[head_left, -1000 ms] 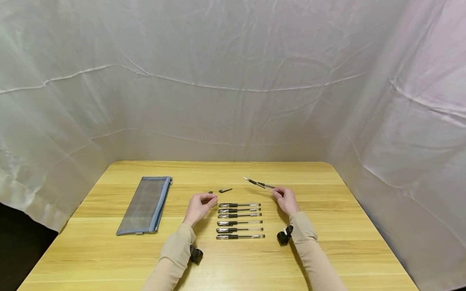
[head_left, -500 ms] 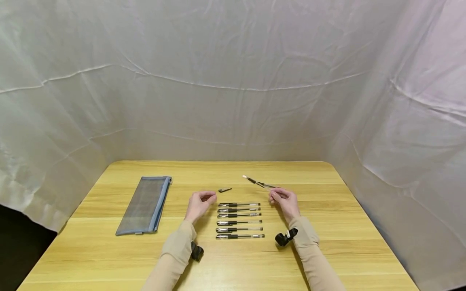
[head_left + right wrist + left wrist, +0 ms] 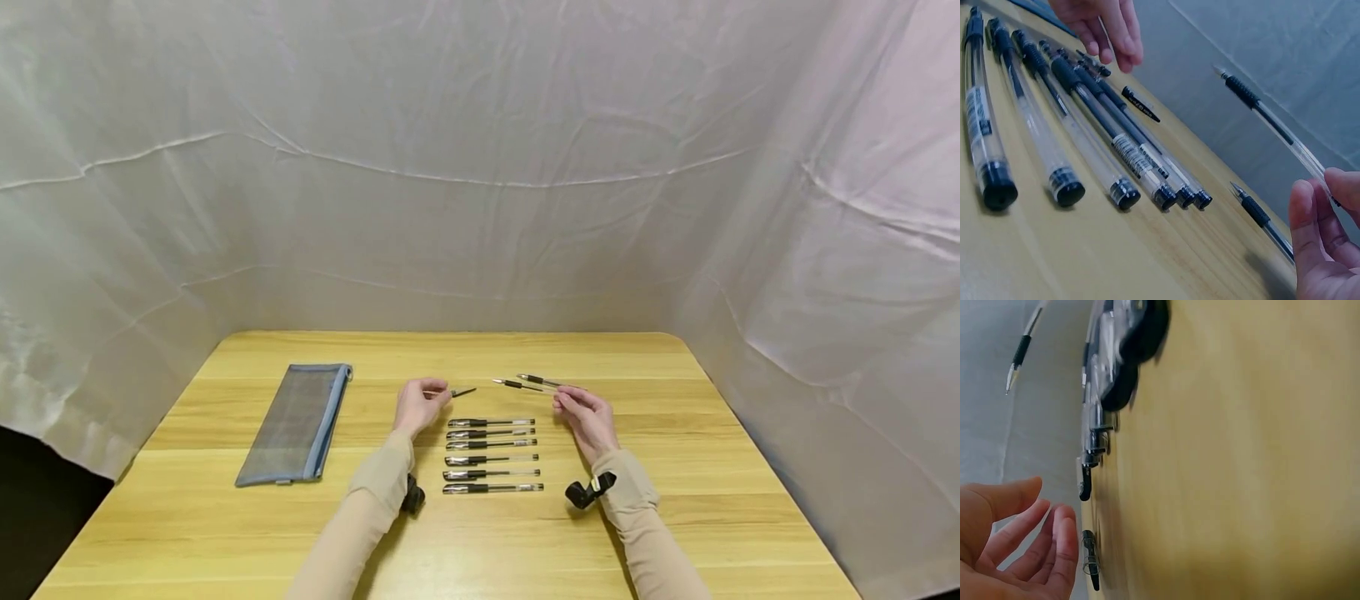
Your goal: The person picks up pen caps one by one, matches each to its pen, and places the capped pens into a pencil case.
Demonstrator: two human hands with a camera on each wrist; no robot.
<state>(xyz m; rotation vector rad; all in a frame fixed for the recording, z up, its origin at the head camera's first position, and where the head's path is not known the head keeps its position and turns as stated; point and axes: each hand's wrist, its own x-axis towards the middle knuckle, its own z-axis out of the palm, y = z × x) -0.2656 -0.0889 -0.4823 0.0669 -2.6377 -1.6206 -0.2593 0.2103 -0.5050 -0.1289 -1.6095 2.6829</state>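
Note:
My right hand [image 3: 587,421] pinches an uncapped gel pen [image 3: 1272,124] near its rear end, the tip pointing left and raised off the table. A second uncapped gel pen [image 3: 1257,214] lies on the table just beyond that hand. My left hand [image 3: 1025,550] holds nothing; its fingers are loosely bent and thumb and fingertips stand apart. Close by its fingertips lies a loose black pen cap [image 3: 1090,559], which also shows beyond the row in the right wrist view. Several capped gel pens [image 3: 491,457] lie side by side between the hands, caps to the left.
A blue-edged mesh zip pouch [image 3: 296,425] lies flat on the left of the wooden table [image 3: 720,517]. Pale curtains [image 3: 465,242] hang behind the table and at both sides.
My left hand has moved slightly right and away from me, closer to the loose cap. The pen in my right hand has swung at the tip, which now sits lower and slightly farther left.

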